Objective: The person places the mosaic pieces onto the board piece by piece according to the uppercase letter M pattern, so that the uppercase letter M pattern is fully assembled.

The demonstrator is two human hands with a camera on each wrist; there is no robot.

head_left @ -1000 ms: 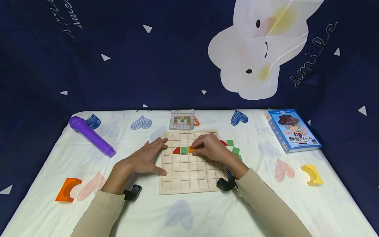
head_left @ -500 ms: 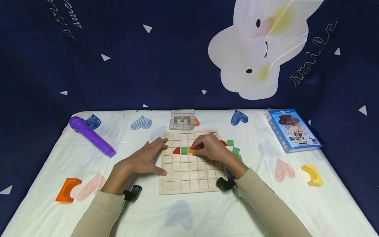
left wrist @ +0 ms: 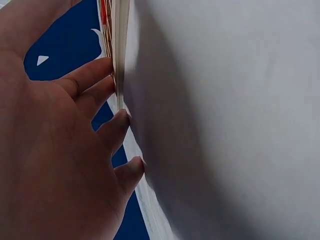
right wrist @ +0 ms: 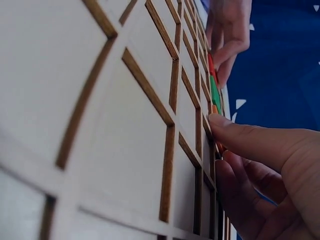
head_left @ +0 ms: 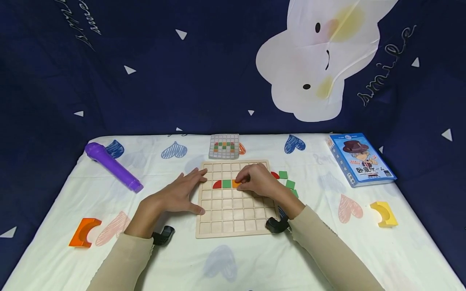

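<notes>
Across the middle of the bench (head_left: 109, 258), toward its far edge, I see the wooden grid board (head_left: 233, 220) lying flat, with my left hand (head_left: 178, 196) spread open, fingers straight, pressing the board's left edge. My right hand (head_left: 256, 182) is curled over the orange tile (head_left: 235, 184), pinching it at a cell just right of the green tile (head_left: 226, 184) and red quarter-round (head_left: 217, 185) in the same row. I judge the tile could seat crooked on a divider or nudge its green neighbour if pressed at a tilt.
</notes>
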